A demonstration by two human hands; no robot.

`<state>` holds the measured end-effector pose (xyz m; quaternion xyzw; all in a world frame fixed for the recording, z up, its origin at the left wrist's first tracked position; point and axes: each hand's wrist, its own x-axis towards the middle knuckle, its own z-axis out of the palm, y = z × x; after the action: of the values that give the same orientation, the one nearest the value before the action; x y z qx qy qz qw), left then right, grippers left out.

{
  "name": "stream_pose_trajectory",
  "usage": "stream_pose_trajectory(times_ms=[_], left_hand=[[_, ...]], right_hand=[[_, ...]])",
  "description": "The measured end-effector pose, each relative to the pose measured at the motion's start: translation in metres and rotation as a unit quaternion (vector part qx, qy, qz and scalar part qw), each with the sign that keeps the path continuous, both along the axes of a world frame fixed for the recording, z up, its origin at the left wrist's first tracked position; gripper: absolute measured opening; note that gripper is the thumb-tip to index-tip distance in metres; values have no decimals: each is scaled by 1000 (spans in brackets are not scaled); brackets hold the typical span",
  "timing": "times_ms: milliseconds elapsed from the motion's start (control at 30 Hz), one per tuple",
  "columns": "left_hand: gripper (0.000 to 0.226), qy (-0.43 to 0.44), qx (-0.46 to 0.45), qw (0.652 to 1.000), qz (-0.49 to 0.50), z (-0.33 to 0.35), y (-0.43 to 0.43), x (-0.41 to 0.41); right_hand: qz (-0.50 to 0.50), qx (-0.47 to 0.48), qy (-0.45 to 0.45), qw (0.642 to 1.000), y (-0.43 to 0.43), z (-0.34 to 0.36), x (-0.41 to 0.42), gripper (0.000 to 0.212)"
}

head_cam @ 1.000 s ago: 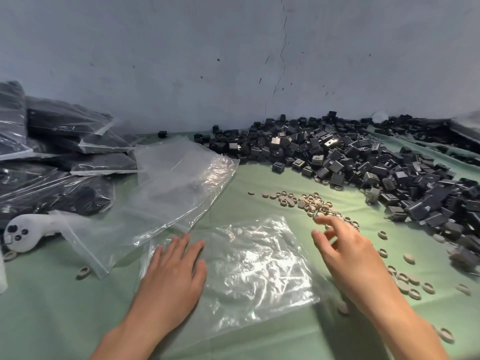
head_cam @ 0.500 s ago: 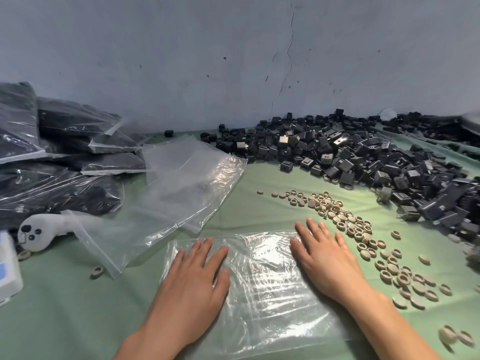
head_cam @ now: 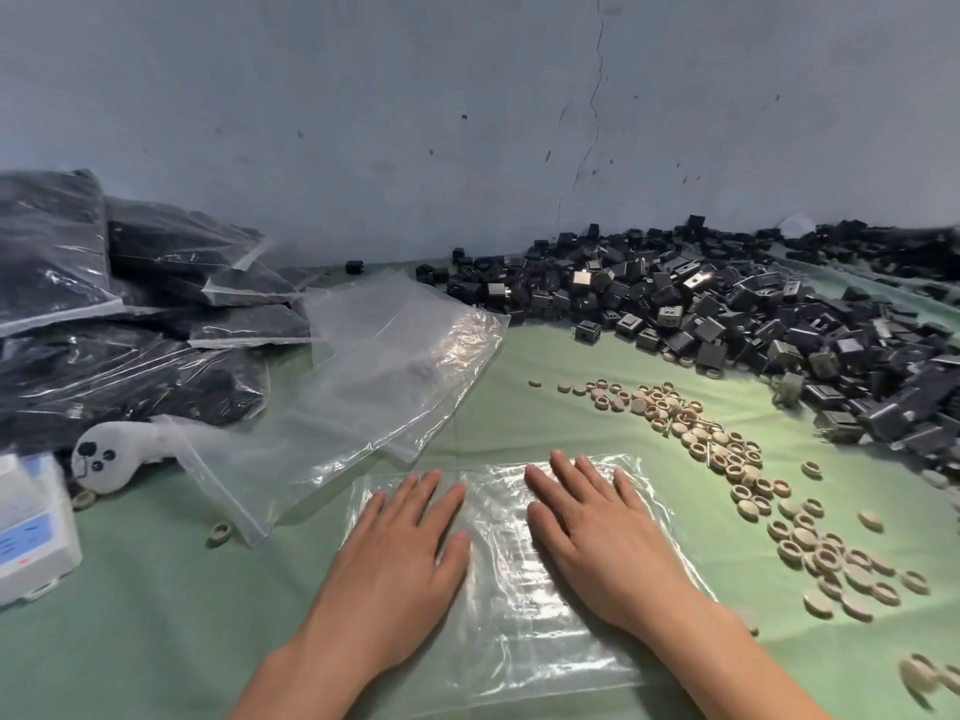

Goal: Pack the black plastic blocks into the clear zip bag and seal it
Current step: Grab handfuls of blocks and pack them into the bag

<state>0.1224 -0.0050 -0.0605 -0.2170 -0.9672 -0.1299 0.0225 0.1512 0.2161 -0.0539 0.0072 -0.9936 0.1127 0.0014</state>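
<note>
Right hand (head_cam: 597, 543) nearer left hand (head_cam: 400, 558) on bag (head_cam: 501, 600)

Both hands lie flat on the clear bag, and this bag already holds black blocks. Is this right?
No. In the head view the left hand and right hand lie flat on the clear bag, but it is empty; the black blocks are piled loose beyond it.

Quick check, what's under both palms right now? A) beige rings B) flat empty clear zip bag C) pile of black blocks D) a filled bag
B: the left hand and right hand lie flat, fingers straight, on an empty clear zip bag spread on the green cloth.
</note>
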Motion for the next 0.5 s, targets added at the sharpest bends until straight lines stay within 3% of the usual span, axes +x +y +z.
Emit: stream_pose_trajectory(times_ms=[133,267,367,500], left_hand=[[57,10,16,999,28,8,-1,1],[65,47,115,992,13,19,31,13],[61,34,61,995,-66,7,60,25],[56,16,15,997,-74,-1,64,20]], right_hand=[[4,3,1,1000,0,-2,0,56],[4,2,7,1000,-2,-5,-3,56],[3,6,2,1000,5,-7,-3,56],[-17,-5,0,1000,19,-6,-2,56]])
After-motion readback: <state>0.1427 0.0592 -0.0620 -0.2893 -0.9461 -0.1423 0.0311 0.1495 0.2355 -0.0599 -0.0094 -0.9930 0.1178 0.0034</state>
